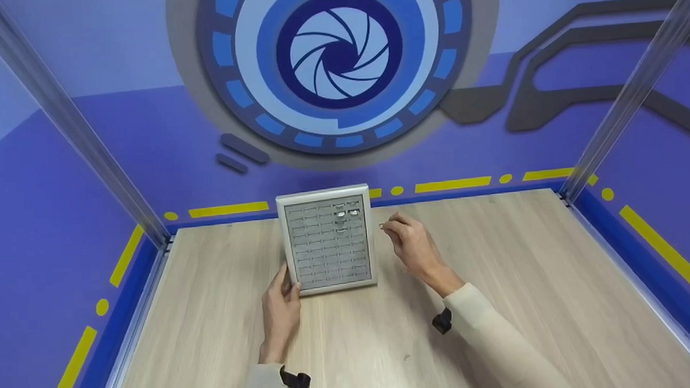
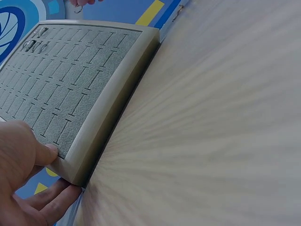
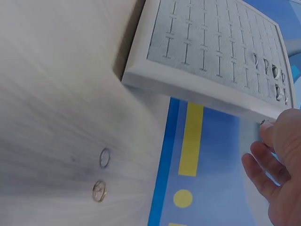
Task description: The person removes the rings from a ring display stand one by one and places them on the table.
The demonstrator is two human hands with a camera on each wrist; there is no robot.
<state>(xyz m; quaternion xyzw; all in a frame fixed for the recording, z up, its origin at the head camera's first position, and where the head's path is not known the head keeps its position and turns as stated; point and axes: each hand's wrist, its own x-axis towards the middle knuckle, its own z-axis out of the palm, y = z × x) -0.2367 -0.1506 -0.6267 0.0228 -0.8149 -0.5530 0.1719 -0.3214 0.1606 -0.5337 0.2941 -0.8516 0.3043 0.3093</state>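
Head view: the left hand grips the near-left corner of the ring tray, mid-table; the right hand pinches a ring just right of it.

Left wrist view: thumb pressed on the felt.

Right wrist view: two loose rings lie on the table.

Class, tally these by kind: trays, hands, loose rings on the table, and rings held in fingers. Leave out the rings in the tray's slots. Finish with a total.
tray: 1
hands: 2 (left hand, right hand)
loose rings on the table: 2 (silver ring, gold ring)
held ring: 1, pinched by the right hand
Total: 6
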